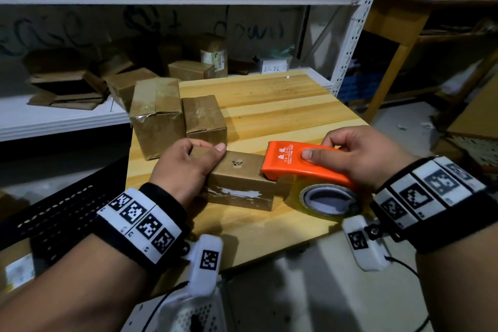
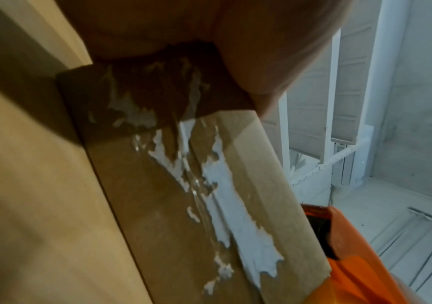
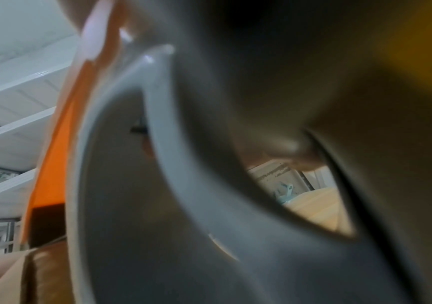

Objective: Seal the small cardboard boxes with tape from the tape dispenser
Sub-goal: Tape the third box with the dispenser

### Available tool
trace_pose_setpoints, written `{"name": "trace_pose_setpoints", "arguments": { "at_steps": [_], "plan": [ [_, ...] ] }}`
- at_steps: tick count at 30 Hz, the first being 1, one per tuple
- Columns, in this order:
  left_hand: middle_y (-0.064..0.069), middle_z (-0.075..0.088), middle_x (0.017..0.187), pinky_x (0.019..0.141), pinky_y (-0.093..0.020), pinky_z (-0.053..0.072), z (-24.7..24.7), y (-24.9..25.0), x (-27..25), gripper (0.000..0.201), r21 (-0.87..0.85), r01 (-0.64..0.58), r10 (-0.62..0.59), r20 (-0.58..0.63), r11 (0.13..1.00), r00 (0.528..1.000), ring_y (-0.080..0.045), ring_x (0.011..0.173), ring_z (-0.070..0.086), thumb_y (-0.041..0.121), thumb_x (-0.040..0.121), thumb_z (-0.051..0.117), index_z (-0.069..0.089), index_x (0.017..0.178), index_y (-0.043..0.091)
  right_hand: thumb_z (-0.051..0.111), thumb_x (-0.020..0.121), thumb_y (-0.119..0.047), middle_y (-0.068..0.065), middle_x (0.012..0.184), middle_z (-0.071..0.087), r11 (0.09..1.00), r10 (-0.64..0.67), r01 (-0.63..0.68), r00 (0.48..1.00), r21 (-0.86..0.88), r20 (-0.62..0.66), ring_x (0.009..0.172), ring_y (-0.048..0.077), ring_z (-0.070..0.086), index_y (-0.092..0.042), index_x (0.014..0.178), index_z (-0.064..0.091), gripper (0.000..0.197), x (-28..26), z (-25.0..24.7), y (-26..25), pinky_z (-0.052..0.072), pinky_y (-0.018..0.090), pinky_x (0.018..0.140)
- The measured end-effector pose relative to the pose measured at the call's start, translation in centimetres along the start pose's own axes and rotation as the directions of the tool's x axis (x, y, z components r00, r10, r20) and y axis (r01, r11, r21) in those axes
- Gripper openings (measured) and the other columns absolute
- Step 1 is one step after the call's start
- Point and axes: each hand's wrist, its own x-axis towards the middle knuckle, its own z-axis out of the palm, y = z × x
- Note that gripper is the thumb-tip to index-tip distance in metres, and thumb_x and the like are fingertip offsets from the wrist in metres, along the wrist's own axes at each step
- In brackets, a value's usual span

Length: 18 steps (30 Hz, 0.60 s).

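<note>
A small brown cardboard box point(image 1: 242, 183) lies on the wooden table point(image 1: 269, 105), with torn white label scraps on its near side point(image 2: 225, 185). My left hand point(image 1: 188, 164) grips its left end, thumb on top. My right hand point(image 1: 358, 159) holds the orange tape dispenser point(image 1: 301, 162), whose nose is pressed against the box's right end. The dispenser point(image 2: 344, 257) shows at the box's far end in the left wrist view. Its clear tape roll point(image 1: 326, 197) sits by the table's front edge. The right wrist view is filled by the blurred grey roll core point(image 3: 183, 164) and orange body point(image 3: 61, 144).
Two taped cardboard boxes point(image 1: 159, 116) point(image 1: 204, 118) stand behind my left hand. More boxes and flattened cardboard point(image 1: 67, 86) lie on the white metal shelf point(image 1: 54, 116) at the back. A wooden desk point(image 1: 404, 21) stands at the right. A black perforated bin point(image 1: 54, 218) is at the left.
</note>
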Motion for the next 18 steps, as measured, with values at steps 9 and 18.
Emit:
{"name": "trace_pose_setpoints", "arguments": {
  "at_steps": [9, 18],
  "plan": [
    [-0.011, 0.078, 0.083, 0.067, -0.044, 0.055, -0.5, 0.1, 0.6, 0.029, 0.02, 0.02, -0.021, 0.049, 1.0, 0.999, -0.031, 0.071, 0.072, 0.046, 0.084, 0.08, 0.07, 0.102, 0.026, 0.083, 0.063, -0.064, -0.002, 0.077, 0.08, 0.999, -0.008, 0.009, 1.0, -0.03, 0.025, 0.064, 0.014, 0.077, -0.016, 0.083, 0.073, 0.053, -0.2, -0.8, 0.3, 0.058, 0.03, 0.059],
    [-0.008, 0.077, 0.077, 0.056, -0.035, 0.053, -0.4, 0.4, 0.1, 0.03, 0.014, 0.044, -0.044, 0.063, 0.999, 0.997, -0.025, 0.063, 0.071, 0.044, 0.086, 0.078, 0.069, 0.107, 0.023, 0.077, 0.056, -0.067, 0.0, 0.074, 0.079, 0.999, -0.01, 0.01, 1.0, -0.032, 0.013, 0.06, 0.013, 0.075, -0.014, 0.08, 0.071, 0.059, -1.0, -2.0, 1.3, 0.053, 0.023, 0.052]
  ]
}}
